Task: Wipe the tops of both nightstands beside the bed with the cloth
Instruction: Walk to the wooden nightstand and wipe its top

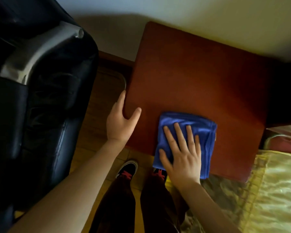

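A reddish-brown nightstand stands against the wall, its flat top bare. A folded blue cloth lies on its near edge, partly hanging over the front. My right hand presses flat on the cloth with fingers spread. My left hand grips the nightstand's left front corner, thumb on top and fingers down the side.
A black leather armchair with a metal armrest stands close on the left. The bed with a gold cover lies to the right. Wooden floor shows between chair and nightstand, and my feet in black shoes stand below.
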The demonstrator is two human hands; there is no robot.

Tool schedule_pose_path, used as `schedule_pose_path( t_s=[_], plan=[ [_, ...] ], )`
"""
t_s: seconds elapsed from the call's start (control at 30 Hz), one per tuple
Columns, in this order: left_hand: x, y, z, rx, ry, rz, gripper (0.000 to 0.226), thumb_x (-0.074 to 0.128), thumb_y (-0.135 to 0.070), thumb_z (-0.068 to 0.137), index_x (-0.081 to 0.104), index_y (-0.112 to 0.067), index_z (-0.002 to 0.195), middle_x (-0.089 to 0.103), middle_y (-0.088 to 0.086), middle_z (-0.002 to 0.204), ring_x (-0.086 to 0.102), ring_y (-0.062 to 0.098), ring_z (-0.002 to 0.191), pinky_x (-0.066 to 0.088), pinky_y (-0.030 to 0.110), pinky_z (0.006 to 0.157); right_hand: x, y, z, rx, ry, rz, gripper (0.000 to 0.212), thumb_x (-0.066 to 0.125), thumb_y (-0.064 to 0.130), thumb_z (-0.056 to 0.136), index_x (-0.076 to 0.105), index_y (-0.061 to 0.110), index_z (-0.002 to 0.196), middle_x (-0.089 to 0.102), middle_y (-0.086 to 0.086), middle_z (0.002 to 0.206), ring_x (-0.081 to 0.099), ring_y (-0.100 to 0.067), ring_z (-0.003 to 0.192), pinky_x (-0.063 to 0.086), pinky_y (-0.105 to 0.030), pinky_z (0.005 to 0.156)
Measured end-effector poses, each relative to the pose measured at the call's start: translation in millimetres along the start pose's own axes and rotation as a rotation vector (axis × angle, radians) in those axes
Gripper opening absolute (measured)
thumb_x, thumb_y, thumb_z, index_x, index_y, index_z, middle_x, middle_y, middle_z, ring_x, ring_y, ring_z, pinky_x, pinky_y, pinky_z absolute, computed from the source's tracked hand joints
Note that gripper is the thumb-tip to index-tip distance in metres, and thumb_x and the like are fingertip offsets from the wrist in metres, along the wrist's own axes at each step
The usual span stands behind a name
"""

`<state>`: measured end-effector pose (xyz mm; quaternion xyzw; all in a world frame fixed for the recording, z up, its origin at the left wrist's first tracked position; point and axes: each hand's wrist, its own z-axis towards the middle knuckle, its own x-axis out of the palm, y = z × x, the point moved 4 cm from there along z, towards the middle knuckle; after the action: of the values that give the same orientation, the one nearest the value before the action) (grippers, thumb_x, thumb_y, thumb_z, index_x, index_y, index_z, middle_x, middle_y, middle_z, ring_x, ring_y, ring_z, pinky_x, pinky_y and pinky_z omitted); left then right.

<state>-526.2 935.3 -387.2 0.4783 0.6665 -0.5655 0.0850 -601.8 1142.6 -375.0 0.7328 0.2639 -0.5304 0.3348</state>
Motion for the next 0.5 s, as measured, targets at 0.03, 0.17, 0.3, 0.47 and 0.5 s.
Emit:
schedule_pose_path(
  t_s=[0.03, 0.17, 0.3, 0.47, 0.5],
  plan=[
    [0.1, 1.0, 0.3, 0.011, -0.003, -0.001, 0.071, 0.062, -0.043, 0.087, 0.032, -0.027, 0.149, 0.049, -0.001, 0.144, 0.047, 0.015, 0.131, 0.033, 0.018, 0.095, -1.7, 0.0, 12.6, 0.001, -0.002, -0.009, 0.064, 0.045, 0.054, 0.093, 0.029, 0.034, 0.151, 0.029, 0.004, 0.159, 0.019, -0.03, 0.149, 0.018, -0.051, 0.12],
    [1.7, 7.5, 4.3, 0.043, -0.017, -0.002, 0.071, 0.063, -0.044, 0.085, 0.035, -0.026, 0.149, 0.05, -0.001, 0.144, 0.048, 0.013, 0.129, 0.033, 0.012, 0.094, -21.7, 11.2, 140.4, -0.068, -0.072, -0.021, 0.066, 0.041, 0.057, 0.091, 0.029, 0.035, 0.151, 0.034, 0.0, 0.158, 0.025, -0.032, 0.147, 0.018, -0.049, 0.118],
    [2.1, 7.4, 3.7, 0.056, -0.021, -0.016, 0.071, 0.063, -0.043, 0.085, 0.036, -0.025, 0.149, 0.049, -0.002, 0.146, 0.045, 0.009, 0.13, 0.029, 0.004, 0.094, -43.4, 27.7, 271.1, -0.04, -0.121, -0.024, 0.068, 0.028, 0.061, 0.089, 0.023, 0.038, 0.152, 0.026, 0.004, 0.161, 0.018, -0.028, 0.149, 0.012, -0.045, 0.12],
    [-0.3, 6.8, 3.2, 0.04, -0.005, -0.056, 0.063, 0.058, -0.039, 0.091, 0.037, -0.026, 0.148, 0.046, -0.004, 0.149, 0.042, 0.009, 0.134, 0.023, -0.003, 0.095, -47.2, 29.6, 255.5, -0.124, -0.116, -0.039, 0.058, 0.028, 0.049, 0.096, 0.026, 0.035, 0.152, 0.027, 0.001, 0.161, 0.016, -0.029, 0.15, 0.012, -0.045, 0.12],
    [-1.0, 7.4, 3.3, 0.04, -0.006, -0.068, 0.061, 0.057, -0.038, 0.091, 0.038, -0.025, 0.148, 0.046, -0.003, 0.149, 0.042, 0.01, 0.135, 0.026, 0.004, 0.099, -44.2, 27.3, 230.1, -0.154, -0.125, -0.038, 0.057, 0.031, 0.045, 0.096, 0.029, 0.033, 0.152, 0.03, -0.001, 0.16, 0.019, -0.03, 0.149, 0.013, -0.046, 0.12]
  ],
)
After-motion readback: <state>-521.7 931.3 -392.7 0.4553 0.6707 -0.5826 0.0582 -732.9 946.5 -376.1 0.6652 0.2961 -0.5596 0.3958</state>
